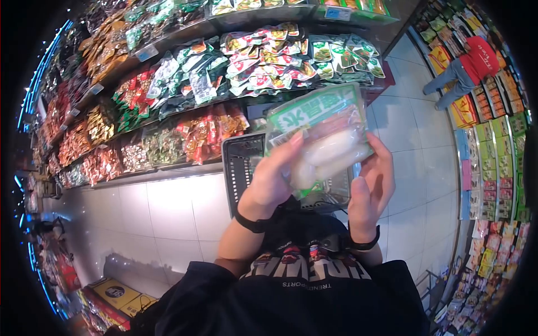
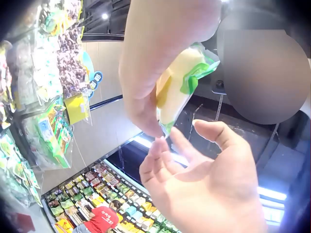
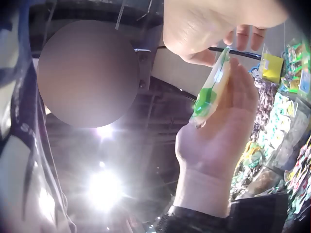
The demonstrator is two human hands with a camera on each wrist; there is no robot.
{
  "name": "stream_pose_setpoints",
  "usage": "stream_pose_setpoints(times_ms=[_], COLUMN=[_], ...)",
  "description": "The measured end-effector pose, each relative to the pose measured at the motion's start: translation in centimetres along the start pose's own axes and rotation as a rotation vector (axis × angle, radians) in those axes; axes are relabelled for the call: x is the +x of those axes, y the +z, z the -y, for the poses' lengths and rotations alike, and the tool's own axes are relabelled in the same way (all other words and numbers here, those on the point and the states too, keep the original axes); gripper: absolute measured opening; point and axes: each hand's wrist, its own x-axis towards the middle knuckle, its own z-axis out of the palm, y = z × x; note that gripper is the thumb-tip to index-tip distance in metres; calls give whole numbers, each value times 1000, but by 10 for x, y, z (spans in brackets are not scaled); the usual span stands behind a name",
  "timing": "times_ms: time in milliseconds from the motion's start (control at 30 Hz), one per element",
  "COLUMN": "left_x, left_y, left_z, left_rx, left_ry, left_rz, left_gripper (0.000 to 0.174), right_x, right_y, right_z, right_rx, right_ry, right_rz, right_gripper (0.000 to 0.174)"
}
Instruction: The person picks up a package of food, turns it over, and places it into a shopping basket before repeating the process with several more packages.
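A clear plastic food packet [image 1: 322,120] with a green-and-white printed label and plump white pieces inside is held up in front of the chest. My left hand [image 1: 274,176] grips its left edge, thumb on the label side and fingers behind. At its right edge my right hand [image 1: 374,182] touches the packet with loosely extended fingers, thumb held apart. In the left wrist view the packet [image 2: 180,85] appears edge-on, with the right hand [image 2: 206,179] spread by its lower tip. The right wrist view shows the left hand [image 3: 214,141] behind the packet [image 3: 211,94].
A black shopping basket [image 1: 228,154] stands below the hands, partly hidden by them. Shelves of bagged snacks [image 1: 269,56] run along the front and left. Across the tiled aisle [image 1: 403,129], a person in a red shirt [image 1: 479,61] stands by more shelves. Yellow boxes [image 1: 115,297] sit at lower left.
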Motion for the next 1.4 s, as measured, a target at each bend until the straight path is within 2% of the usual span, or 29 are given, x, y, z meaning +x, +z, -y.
stream_pose_setpoints(times_ms=[67, 133, 300, 367, 433, 533, 600, 633, 667, 733, 767, 833, 867, 933, 967, 1000, 1067, 1100, 1133, 1167, 1200, 1267, 1300, 1333, 1400], left_x=[0, -2, -5, -3, 3, 5, 7, 5, 4, 4, 4, 5, 5, 3, 3, 2, -1, 3, 3, 2, 2, 0, -1, -3, -5], left_y=[4, 1, -6, -7, -15, -19, -28, -19, -18, -20, -7, -1, -6, -6, -5, -5, -7, -10, -8, -4, -1, -4, -5, -11, -18], left_z=[1, 3, 12, 15, 13, 12, 10, 8, 7, 1, -5, -3, -4, -10, -11, -10, -3, 1, 0, -1, 1, 5, 7, 12, 7], left_rx=[-5, -40, -70, -53, -59, -94, 234, 163, 164, 452, 444, 635, 755, 823, 870, 875, 385, 372, 370, 315, 254, 237, 218, 166, -4], left_ry=[30, 28, 58, 267, 241, 174, 225, 164, 162, 21, -10, 202, 229, 180, 119, 123, -3, 184, 183, 261, 330, 295, 297, 272, 142], left_rz=[69, 87, 127, 225, 289, 224, 235, 159, 150, 152, 139, 208, 289, 267, 276, 272, 51, 43, 43, -29, -98, -78, -80, -80, 53], left_gripper=[55, 55, 54, 51, 48, 43, 35, 27, 27, 28, 33, 30, 30, 32, 33, 33, 33, 32, 32, 32, 33, 29, 26, 31, 44], right_x=[-1, -5, -7, -6, 2, 4, 4, 4, 5, 4, 1, -3, -5, -7, -5, -1, 5, 3, -1, -4, -8, -11, -11, -10, -7], right_y=[1, -1, -7, -12, -14, -20, -23, -24, -24, -22, -23, -22, -23, -22, -16, -10, -4, -6, -9, -12, -11, 1, 1, 1, -1], right_z=[4, 7, 10, 2, 3, 3, 3, 3, 4, 4, 5, 6, 6, 5, 0, 0, 3, 1, -2, -2, -2, 4, 6, 7, 7], right_rx=[94, 112, 259, 334, 332, 331, 272, 273, 237, 219, 138, 44, 71, -71, 66, 72, 134, 134, 128, 119, 107, 20, -8, 1, -3], right_ry=[78, 273, 318, 318, 343, 364, 322, 327, 318, 315, 289, 270, 270, 266, 170, 167, 92, 92, 189, 289, 297, 391, 396, 367, 333], right_rz=[3, -44, -93, -200, -240, -266, -245, -243, -247, -218, -181, -126, -95, -111, -175, -171, -140, -139, -16, 105, 94, 54, 23, -42, -127], right_gripper=[57, 51, 44, 39, 41, 44, 48, 48, 51, 54, 55, 56, 56, 58, 60, 60, 61, 61, 54, 47, 47, 27, 27, 20, 15])
